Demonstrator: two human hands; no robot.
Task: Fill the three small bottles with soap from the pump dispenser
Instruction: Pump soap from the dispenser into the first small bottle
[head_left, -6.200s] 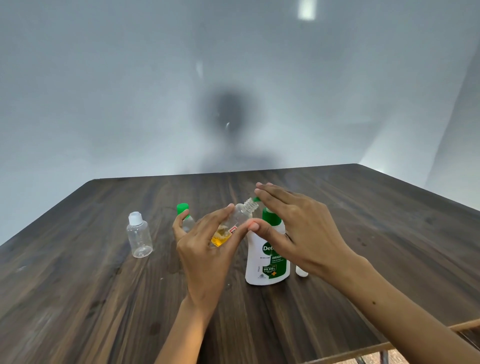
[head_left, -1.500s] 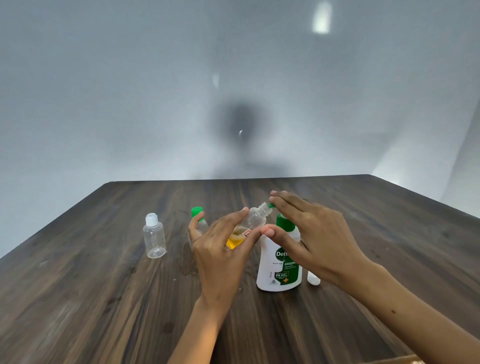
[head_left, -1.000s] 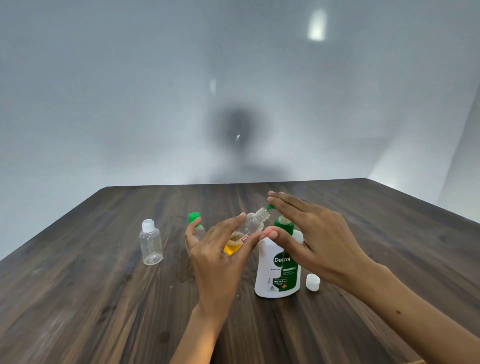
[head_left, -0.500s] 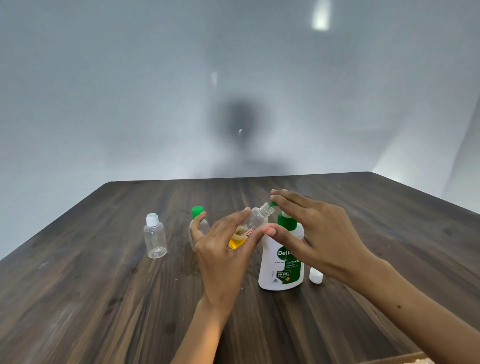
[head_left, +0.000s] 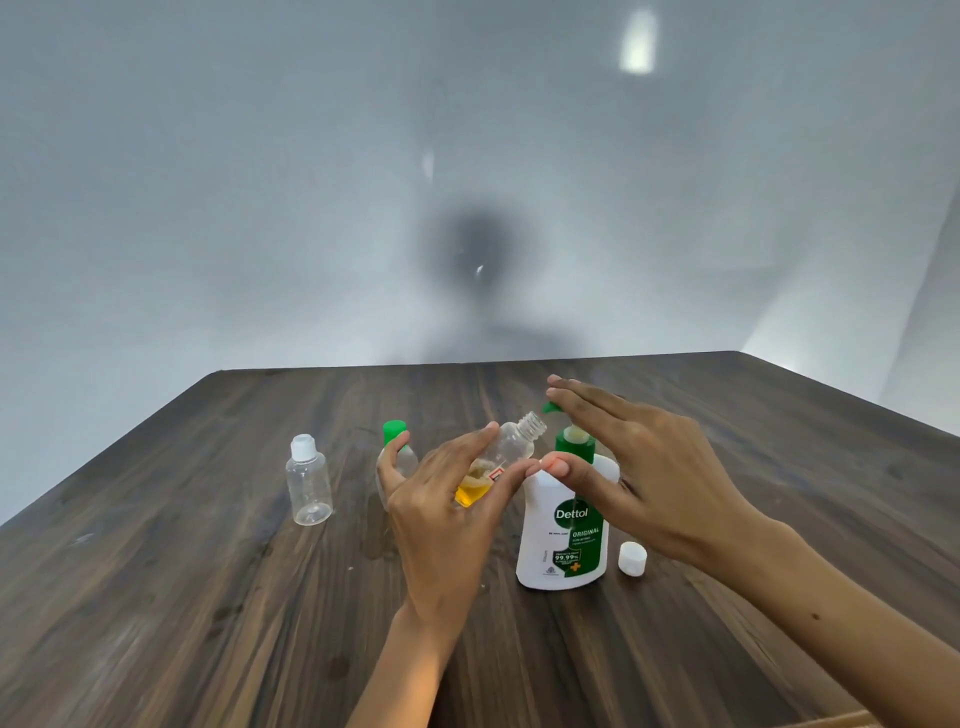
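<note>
Since the frame half a second ago the green pump head has come up: more of the pale stem shows above the collar, and your right hand (head_left: 649, 467) has lifted with it. On the dark wood-grain tabletop (head_left: 156, 597) the white Dettol pump dispenser with the green label (head_left: 563, 530) stands upright, your right hand flat and open-fingered over its top. Your left hand (head_left: 441, 514) grips the clear small bottle holding a little amber soap (head_left: 501, 457), tilted so its long axis runs up and right, the open neck just left of and below the spout. The next press turns on that alignment. A clear white-capped bottle (head_left: 307, 483) and a green-capped bottle (head_left: 396, 447) wait left, and a loose white cap (head_left: 632, 558) lies right.
</note>
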